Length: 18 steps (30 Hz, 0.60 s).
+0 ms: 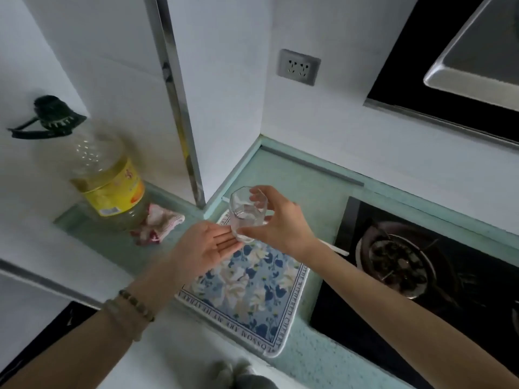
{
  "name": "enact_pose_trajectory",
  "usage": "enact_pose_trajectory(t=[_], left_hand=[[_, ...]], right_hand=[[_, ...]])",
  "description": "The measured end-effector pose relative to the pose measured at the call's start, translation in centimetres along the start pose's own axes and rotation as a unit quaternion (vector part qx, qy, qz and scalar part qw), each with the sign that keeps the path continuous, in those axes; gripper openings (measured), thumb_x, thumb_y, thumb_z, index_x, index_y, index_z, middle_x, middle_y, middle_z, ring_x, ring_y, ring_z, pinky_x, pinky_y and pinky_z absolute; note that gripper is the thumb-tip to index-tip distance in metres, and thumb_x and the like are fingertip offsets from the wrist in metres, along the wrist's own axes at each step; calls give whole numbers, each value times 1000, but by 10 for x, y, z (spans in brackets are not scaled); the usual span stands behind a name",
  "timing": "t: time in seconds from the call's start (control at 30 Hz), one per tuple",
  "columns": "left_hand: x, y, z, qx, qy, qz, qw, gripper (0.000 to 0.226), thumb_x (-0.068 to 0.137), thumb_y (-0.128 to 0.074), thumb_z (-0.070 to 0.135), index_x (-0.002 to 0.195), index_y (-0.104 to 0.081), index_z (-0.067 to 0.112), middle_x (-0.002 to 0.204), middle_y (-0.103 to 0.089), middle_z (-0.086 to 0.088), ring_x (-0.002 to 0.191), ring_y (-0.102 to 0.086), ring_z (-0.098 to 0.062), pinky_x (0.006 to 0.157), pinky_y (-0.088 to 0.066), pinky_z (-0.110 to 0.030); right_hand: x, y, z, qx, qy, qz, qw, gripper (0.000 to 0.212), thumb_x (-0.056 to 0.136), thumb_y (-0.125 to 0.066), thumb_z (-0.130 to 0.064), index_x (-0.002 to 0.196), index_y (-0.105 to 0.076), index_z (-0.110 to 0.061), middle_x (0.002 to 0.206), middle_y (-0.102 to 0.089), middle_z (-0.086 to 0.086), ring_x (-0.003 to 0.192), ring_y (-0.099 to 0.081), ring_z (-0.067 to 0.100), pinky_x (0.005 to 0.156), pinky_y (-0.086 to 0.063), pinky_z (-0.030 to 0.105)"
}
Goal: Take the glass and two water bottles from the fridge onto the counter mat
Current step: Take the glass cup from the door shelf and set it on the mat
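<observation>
A clear faceted glass is held tilted above the far end of the blue floral counter mat. My right hand grips the glass from the right side, fingers over its rim and thumb low on its wall. My left hand lies palm up with straight fingers, its fingertips under the base of the glass. No water bottle and no fridge interior is in view.
A large oil bottle with a yellow label stands at the left on the green counter, a crumpled cloth beside it. A black gas hob with a burner lies right of the mat. A wall socket is above.
</observation>
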<state>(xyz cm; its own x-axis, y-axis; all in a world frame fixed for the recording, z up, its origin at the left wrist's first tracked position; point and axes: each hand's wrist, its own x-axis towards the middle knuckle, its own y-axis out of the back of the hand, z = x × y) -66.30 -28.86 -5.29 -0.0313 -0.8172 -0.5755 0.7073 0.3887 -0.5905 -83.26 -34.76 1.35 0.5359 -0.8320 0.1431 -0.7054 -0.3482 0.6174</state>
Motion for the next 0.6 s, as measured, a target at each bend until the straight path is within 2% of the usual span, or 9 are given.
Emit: enact_pose_trajectory(t=[0.17, 0.27, 0.3, 0.37, 0.43, 0.5, 0.6], left_hand=[[9, 36, -4, -41, 30, 55, 997, 43, 96, -30, 8, 130, -46, -13, 122, -62, -30, 112, -62, -38, 91, -52, -44], [18, 55, 6, -173, 101, 86, 976, 39, 101, -23, -4, 132, -39, -20, 137, -48, -28, 103, -68, -18, 89, -51, -27], [22, 61, 7, -146, 92, 67, 983, 37, 100, -24, -7, 131, -41, -19, 136, -48, -29, 104, -67, -20, 90, -51, -26], [32, 76, 6, -56, 80, 65, 993, 34, 99, -30, -1, 122, -51, -14, 125, -60, -31, 108, -65, -33, 92, -51, -38], [44, 91, 12, -9, 86, 59, 994, 31, 98, -31, 3, 112, -55, -12, 113, -67, -30, 105, -68, -37, 88, -55, -46], [56, 103, 18, 28, 105, 48, 993, 30, 96, -33, 3, 110, -55, -11, 108, -69, -28, 98, -70, -36, 82, -59, -46], [79, 123, 24, 40, 139, 47, 988, 41, 83, -43, 9, 117, -53, -11, 107, -69, -29, 97, -70, -38, 74, -60, -44]], right_hand=[[6, -40, 16, 10, 3, -42, 999, 74, 66, -84, -32, 129, -49, -15, 118, -67, 3, 93, -63, 10, 84, -54, 21], [8, -64, 24, 16, -9, -63, 998, 74, 68, -84, -28, 131, -48, -14, 121, -65, 3, 95, -56, 5, 89, -51, 23], [10, -73, 27, 20, -19, -63, 998, 74, 68, -84, -28, 131, -48, -14, 122, -64, 3, 98, -56, 6, 91, -51, 27], [13, -89, 34, 23, -45, -56, 997, 74, 69, -84, -28, 132, -47, -16, 123, -63, 3, 102, -59, 10, 93, -51, 32], [17, -103, 41, 24, -71, -47, 996, 76, 68, -84, -30, 133, -46, -20, 124, -63, 1, 105, -61, 15, 94, -52, 34], [20, -116, 45, 22, -99, -43, 994, 74, 69, -83, -31, 132, -44, -23, 124, -62, -1, 108, -62, 17, 94, -51, 35], [24, -135, 52, 26, -138, -29, 990, 73, 69, -83, -32, 131, -44, -25, 124, -61, -3, 107, -62, 13, 93, -51, 30]])
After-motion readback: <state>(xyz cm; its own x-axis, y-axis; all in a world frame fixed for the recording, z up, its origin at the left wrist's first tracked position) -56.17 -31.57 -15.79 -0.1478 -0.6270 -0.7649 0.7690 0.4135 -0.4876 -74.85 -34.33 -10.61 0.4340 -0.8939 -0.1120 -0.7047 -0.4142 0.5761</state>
